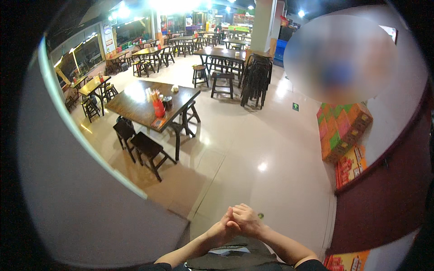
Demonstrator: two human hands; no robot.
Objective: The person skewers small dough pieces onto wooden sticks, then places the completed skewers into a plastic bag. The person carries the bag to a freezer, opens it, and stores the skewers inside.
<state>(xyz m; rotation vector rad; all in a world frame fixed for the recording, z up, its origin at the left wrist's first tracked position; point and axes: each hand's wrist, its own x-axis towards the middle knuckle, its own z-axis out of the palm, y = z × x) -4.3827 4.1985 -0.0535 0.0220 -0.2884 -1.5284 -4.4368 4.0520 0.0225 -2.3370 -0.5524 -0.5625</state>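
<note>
At the bottom middle, in front of my body, my left hand [222,228] and my right hand [247,220] are clasped together. The fingers of one overlap the other, and some fingers are hidden. No object shows between them. Beyond them, at left, stands a dark wooden table [135,110]. On it are a red container [158,107] with sticks in it, a small dark jar [168,101] and a pale small item [175,88]. Dark wooden stools [147,145] stand at its near side.
Grey wall [101,216] borders the left, with a dark red door or panel [379,203] at right. Colourful stacked boxes [342,128] stand along the right wall. Stacked black stools [256,79] stand by a pillar [262,27]. More tables and stools fill the back. One area is blurred.
</note>
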